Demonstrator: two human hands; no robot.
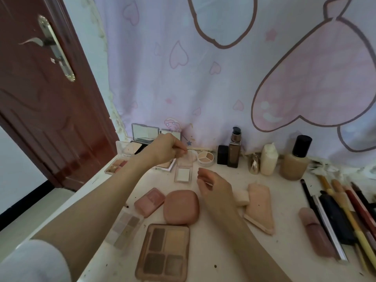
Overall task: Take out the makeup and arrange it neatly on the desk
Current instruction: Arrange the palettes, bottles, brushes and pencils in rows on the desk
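Now we see the small clear-lidded compact lying open on the pale desk, its white pan facing up and its transparent lid raised toward the wall. The left hand reaches over it, fingertips pinched at the top edge of that lid. The right hand hovers just beside the compact with loosely curled fingers, holding nothing.

Just behind sits a round three-shade pot, then a black box, a brown pump bottle, a cream bottle and a black-capped foundation bottle, all upright along the wall. Left of the hand, mirrored palettes stand open.

Nearer to us lie a pink rectangular compact, a rounded pink case, a clear palette of grey shades and a four-pan brown palette. A peach tube lies right of the wrist, and brushes and pencils are lined up at the right edge.

We can read no brand or lettering; any print is too blurred.

Behind hangs a cloth with pink hearts, beside a brown door.
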